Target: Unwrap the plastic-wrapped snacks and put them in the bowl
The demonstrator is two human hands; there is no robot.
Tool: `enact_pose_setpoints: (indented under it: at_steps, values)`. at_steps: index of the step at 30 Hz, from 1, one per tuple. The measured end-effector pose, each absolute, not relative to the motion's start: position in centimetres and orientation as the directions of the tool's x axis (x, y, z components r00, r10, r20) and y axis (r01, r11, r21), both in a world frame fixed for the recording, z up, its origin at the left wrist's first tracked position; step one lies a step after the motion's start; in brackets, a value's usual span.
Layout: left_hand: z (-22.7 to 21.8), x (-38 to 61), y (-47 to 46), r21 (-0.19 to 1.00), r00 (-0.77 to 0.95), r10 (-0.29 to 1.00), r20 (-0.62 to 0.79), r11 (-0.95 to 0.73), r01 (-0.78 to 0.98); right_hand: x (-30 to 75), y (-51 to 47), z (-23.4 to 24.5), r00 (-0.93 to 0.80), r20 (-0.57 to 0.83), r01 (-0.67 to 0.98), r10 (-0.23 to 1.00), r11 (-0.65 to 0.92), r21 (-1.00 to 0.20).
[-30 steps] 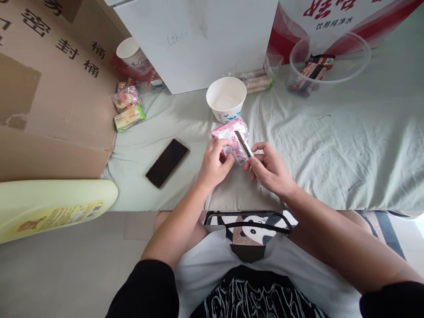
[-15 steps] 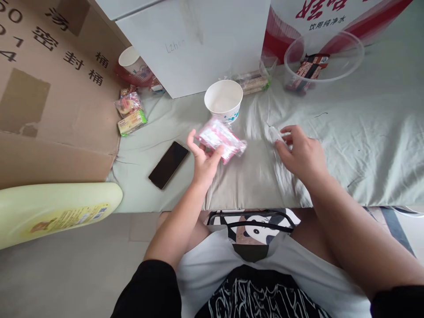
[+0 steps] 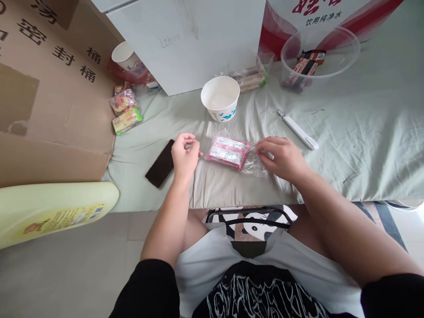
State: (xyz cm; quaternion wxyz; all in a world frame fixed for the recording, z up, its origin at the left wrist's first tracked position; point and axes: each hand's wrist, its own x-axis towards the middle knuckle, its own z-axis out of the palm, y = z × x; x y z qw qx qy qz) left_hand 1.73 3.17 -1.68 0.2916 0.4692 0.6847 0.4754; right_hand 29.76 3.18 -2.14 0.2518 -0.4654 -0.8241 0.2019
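A pink-and-silver packet (image 3: 228,150) in clear plastic lies on the cloth in front of me. My right hand (image 3: 280,157) pinches the loose clear wrapper at the packet's right end. My left hand (image 3: 186,152) is at the packet's left, apart from it, fingers curled in with nothing visible in them. It partly covers the top end of a black phone (image 3: 160,164). Beyond the packet stands a white paper bowl (image 3: 220,99). To the right of my right hand lies a slim white utility knife (image 3: 298,129), its metal tip pointing away from me.
A cardboard box (image 3: 59,132) and a pale yellow bottle (image 3: 59,212) border the left side. Wrapped snacks (image 3: 126,112) lie beside the box. At the back are a white box (image 3: 198,48), a plastic-wrapped pack (image 3: 250,79) and a clear basin (image 3: 318,73) with dark packets.
The packet has gone from my left hand down onto the cloth. My right hand has left the white knife on the cloth and moved left to the packet's wrapper.
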Motion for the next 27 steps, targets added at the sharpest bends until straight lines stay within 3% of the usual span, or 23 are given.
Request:
enact_pose_setpoints:
  at_steps: [2, 5, 8, 10, 13, 16, 22, 25, 27]
  values:
    - [-1.6, 1.9, 3.1, 0.91, -0.323, 0.941, 0.102, 0.043, 0.412, 30.4, 3.7, -1.9, -0.276, 0.239, 0.742, 0.931, 0.365, -0.562]
    - [-1.6, 2.9, 2.8, 0.841, -0.08, 0.984, 0.157, -0.09, 0.534, 30.8, 3.8, -1.1, -0.011, 0.325, 0.789, 0.946, 0.208, -0.579]
    - [-1.5, 3.5, 2.7, 0.86, -0.105, 0.99, 0.091, -0.025, 0.51, 30.5, 3.4, -0.3, 0.101, 0.422, 0.786, 0.901, 0.188, -0.589]
    - [-1.2, 3.4, 2.7, 0.946, -0.2, 0.979, 0.029, 0.038, 0.322, 29.9, 2.9, -0.1, -0.001, 0.429, 0.758, 0.903, 0.281, -0.589]
    - [-0.6, 3.0, 2.5, 0.999, -0.218, 0.975, -0.053, 0.053, -0.006, 29.0, 2.2, -0.3, -0.319, 0.405, 0.619, 0.857, 0.512, -0.595]
    - [0.0, 2.9, 2.5, 0.989, -0.186, 0.978, -0.097, 0.074, -0.128, 28.4, 2.2, -0.9, -0.431, 0.419, 0.534, 0.799, 0.6, -0.596]
    - [-0.4, 3.0, 3.1, 0.982, -0.143, 0.975, -0.168, 0.154, -0.106, 28.3, 2.6, -2.0, -0.461, 0.105, 0.65, 0.881, 0.416, -0.636]
    - [-0.7, 2.8, 2.9, 0.979, -0.151, 0.967, -0.205, 0.2, -0.047, 28.1, 2.6, -2.0, -0.451, 0.11, 0.67, 0.886, 0.418, -0.613]
    - [-0.6, 2.6, 2.3, 0.968, -0.249, 0.954, -0.167, 0.207, 0.145, 27.8, 2.3, -1.8, -0.442, 0.14, 0.685, 0.886, 0.434, -0.585]
